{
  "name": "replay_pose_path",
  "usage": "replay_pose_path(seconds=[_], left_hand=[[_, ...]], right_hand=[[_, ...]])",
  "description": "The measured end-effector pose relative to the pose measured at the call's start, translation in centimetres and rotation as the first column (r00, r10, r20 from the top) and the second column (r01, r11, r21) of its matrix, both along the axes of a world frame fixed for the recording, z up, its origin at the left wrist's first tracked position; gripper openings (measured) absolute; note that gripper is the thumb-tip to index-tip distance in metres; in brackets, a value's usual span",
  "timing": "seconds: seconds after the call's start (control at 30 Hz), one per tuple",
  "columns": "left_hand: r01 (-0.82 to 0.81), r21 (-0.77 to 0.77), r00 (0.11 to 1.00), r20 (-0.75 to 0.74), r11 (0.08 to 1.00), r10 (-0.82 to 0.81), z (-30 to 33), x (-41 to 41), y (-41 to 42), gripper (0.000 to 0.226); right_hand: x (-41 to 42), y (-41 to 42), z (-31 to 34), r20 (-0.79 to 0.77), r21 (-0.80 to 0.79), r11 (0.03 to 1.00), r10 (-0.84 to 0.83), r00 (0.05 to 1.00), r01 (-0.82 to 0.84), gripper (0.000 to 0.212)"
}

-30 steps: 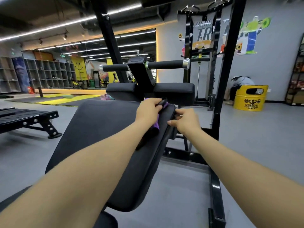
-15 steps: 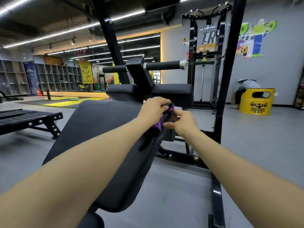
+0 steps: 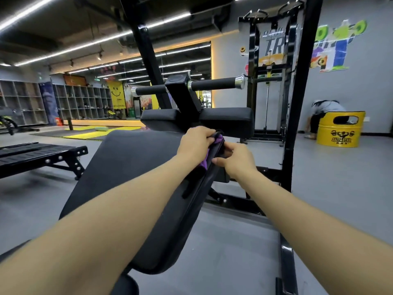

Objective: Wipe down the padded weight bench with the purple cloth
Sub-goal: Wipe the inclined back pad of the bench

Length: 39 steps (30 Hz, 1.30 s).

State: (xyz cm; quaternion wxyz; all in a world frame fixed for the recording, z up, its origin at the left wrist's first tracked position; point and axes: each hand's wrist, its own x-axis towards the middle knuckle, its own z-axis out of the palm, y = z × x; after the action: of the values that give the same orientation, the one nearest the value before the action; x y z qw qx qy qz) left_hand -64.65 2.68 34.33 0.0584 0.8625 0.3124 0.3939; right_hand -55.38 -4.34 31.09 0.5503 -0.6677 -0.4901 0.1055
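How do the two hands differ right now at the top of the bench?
The left hand lies on top of the pad, gripping the purple cloth. The right hand is off the pad's right edge, lower, fingers curled in toward the cloth; whether it grips it is unclear. Both meet at the pad's upper right corner.

open floor [image 3: 340, 188] right of bench, black upright [image 3: 297, 103] beyond, pads [image 3: 227, 122] ahead

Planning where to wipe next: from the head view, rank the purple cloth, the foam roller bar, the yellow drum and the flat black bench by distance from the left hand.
1. purple cloth, gripped in the left hand.
2. foam roller bar, just ahead, above.
3. flat black bench, off left.
4. yellow drum, far right by the wall.
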Motion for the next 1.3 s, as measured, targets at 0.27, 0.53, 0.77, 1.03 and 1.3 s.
replay_pose_path(seconds=[0.27,0.53,0.77,1.03,1.3], left_hand=[[0.03,0.063,0.999,-0.035,0.998,-0.027,-5.7,-7.0,-3.3,0.035],[-0.095,-0.022,0.993,0.068,0.995,0.096,-3.0,-3.9,0.1,0.022],[-0.001,0.057,1.0,0.0,0.998,0.001,-6.1,-9.0,-0.3,0.031],[-0.23,-0.025,0.972,0.05,0.973,0.231,-5.9,-9.8,1.8,0.027],[-0.181,-0.074,0.978,0.094,0.981,0.188,-6.2,-12.4,3.3,0.026]], right_hand=[[-0.9,0.4,1.0,0.014,-0.077,0.992,-0.1,0.995,0.101,0.032],[-3.3,0.5,1.8,0.251,-0.048,0.954,-0.274,0.928,0.295,0.039],[-5.7,1.3,2.0,0.454,0.015,0.957,-0.264,0.851,0.289,0.034],[-7.0,2.3,0.8,0.601,-0.027,0.962,-0.2,0.774,0.27,0.025],[-8.9,3.7,0.5,0.688,-0.049,0.961,-0.165,0.707,0.272,0.025]])
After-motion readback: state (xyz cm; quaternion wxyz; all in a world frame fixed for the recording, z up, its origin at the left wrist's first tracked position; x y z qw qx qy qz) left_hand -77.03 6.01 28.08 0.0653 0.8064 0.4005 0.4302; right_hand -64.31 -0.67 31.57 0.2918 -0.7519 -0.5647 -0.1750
